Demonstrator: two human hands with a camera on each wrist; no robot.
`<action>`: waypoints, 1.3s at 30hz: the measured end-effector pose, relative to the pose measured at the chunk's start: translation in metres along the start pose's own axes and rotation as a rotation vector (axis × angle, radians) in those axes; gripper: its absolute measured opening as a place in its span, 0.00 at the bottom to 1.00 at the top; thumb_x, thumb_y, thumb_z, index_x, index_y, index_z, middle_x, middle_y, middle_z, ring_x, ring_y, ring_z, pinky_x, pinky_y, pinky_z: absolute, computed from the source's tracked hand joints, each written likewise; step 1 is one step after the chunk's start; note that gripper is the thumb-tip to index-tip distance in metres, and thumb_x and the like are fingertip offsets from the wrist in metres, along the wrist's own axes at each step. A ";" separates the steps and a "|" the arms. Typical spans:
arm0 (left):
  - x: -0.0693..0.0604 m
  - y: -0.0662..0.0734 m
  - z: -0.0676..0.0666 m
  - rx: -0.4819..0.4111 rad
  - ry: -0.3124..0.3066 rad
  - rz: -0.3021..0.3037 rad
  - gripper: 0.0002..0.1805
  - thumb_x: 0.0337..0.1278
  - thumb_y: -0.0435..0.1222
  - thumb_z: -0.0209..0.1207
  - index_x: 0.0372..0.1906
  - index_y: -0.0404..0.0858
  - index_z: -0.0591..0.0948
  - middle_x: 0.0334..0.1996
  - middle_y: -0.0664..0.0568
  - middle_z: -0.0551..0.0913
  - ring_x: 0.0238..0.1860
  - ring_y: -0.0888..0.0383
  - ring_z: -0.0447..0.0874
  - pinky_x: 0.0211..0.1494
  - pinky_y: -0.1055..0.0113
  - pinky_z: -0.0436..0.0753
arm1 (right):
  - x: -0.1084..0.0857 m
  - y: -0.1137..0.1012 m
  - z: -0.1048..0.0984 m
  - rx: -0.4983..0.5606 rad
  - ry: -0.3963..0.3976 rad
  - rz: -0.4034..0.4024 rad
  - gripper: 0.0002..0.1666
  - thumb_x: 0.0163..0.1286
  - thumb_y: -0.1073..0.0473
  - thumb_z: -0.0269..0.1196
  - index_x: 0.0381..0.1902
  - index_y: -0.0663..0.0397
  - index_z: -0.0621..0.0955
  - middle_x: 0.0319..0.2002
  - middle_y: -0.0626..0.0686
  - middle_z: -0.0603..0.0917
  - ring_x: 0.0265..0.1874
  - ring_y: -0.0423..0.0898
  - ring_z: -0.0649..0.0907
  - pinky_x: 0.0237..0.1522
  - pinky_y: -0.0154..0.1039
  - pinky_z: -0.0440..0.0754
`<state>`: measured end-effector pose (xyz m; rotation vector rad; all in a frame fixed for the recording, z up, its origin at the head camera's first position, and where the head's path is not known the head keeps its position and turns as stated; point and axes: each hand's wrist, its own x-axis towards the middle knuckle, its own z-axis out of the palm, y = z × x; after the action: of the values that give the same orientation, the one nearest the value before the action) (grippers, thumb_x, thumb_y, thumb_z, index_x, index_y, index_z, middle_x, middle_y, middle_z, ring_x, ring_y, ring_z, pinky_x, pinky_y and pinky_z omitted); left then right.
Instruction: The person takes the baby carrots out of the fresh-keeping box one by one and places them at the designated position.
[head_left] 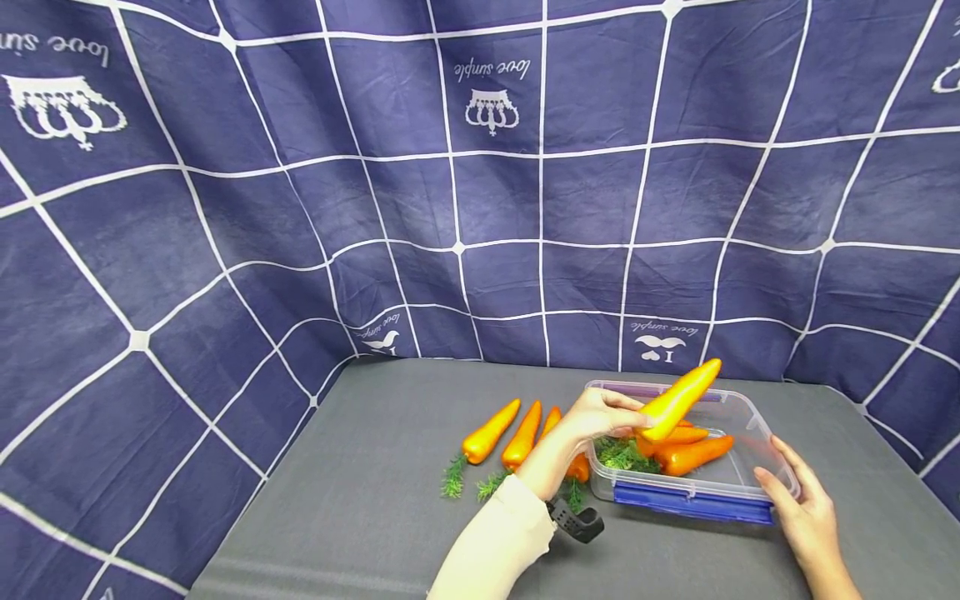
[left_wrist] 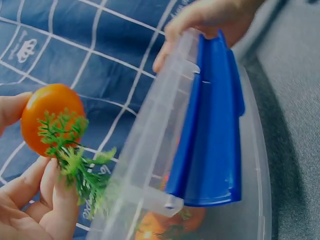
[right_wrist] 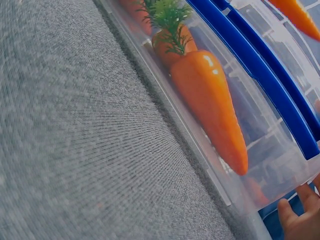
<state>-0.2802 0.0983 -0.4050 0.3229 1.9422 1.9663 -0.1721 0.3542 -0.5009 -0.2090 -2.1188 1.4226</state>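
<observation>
My left hand [head_left: 596, 414] pinches an orange toy carrot [head_left: 684, 398] above a clear plastic container [head_left: 742, 457], its tip pointing up and away to the right. In the left wrist view, thumb and fingers press the thick end of that carrot [left_wrist: 47, 120], where green leaves hang. Several more carrots [head_left: 697, 457] lie inside the container, their leaves toward its left end. My right hand [head_left: 806, 504] grips the container's right end, the thumb at the rim. One carrot [right_wrist: 212, 105] shows through the container wall in the right wrist view.
Left of the container, carrots [head_left: 491, 431] lie on the grey table [head_left: 337, 500], partly hidden by my left forearm. A blue latch flap [head_left: 693, 504] hangs along the container's near side. Dark blue checked cloth [head_left: 495, 200] rises behind the table and at its sides.
</observation>
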 end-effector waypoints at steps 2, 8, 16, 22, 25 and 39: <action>0.000 0.001 -0.005 -0.086 -0.004 -0.004 0.10 0.46 0.27 0.70 0.38 0.30 0.87 0.26 0.51 0.86 0.24 0.63 0.81 0.36 0.66 0.84 | 0.000 0.000 0.000 0.002 -0.002 -0.001 0.35 0.70 0.65 0.60 0.73 0.43 0.66 0.56 0.21 0.68 0.55 0.22 0.67 0.52 0.14 0.59; -0.008 0.002 -0.026 -0.221 -0.111 0.089 0.13 0.54 0.34 0.66 0.44 0.31 0.86 0.32 0.52 0.86 0.29 0.62 0.82 0.38 0.69 0.81 | -0.001 -0.002 -0.001 0.008 0.003 -0.015 0.35 0.70 0.66 0.60 0.73 0.45 0.67 0.55 0.22 0.69 0.54 0.22 0.68 0.51 0.15 0.61; -0.018 0.000 -0.051 -0.253 -0.098 0.139 0.16 0.57 0.41 0.65 0.47 0.37 0.86 0.39 0.52 0.86 0.39 0.61 0.83 0.52 0.63 0.79 | 0.000 -0.001 -0.001 0.014 0.002 -0.009 0.35 0.70 0.66 0.59 0.73 0.44 0.67 0.54 0.21 0.69 0.53 0.21 0.68 0.51 0.15 0.61; -0.017 -0.005 -0.062 -0.293 0.025 0.104 0.16 0.53 0.36 0.66 0.45 0.30 0.85 0.34 0.50 0.87 0.35 0.59 0.85 0.47 0.65 0.81 | 0.000 -0.002 -0.002 -0.009 -0.001 0.022 0.35 0.71 0.63 0.59 0.73 0.42 0.66 0.56 0.21 0.68 0.55 0.21 0.66 0.52 0.13 0.58; -0.021 -0.011 -0.071 -0.276 0.035 0.115 0.17 0.55 0.38 0.65 0.46 0.31 0.85 0.37 0.49 0.87 0.38 0.58 0.85 0.50 0.62 0.80 | 0.000 -0.002 -0.003 -0.015 -0.001 0.013 0.35 0.71 0.63 0.60 0.73 0.42 0.66 0.57 0.22 0.67 0.56 0.21 0.65 0.53 0.13 0.57; -0.028 -0.021 -0.110 -0.208 0.196 0.049 0.21 0.51 0.33 0.66 0.48 0.23 0.82 0.31 0.51 0.86 0.30 0.61 0.83 0.41 0.67 0.81 | -0.001 -0.003 -0.001 0.017 -0.012 0.000 0.35 0.71 0.64 0.59 0.74 0.43 0.65 0.59 0.23 0.67 0.59 0.23 0.65 0.55 0.14 0.56</action>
<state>-0.2971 -0.0137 -0.4272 0.1278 1.8344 2.2833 -0.1703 0.3529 -0.4981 -0.1940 -2.1152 1.4447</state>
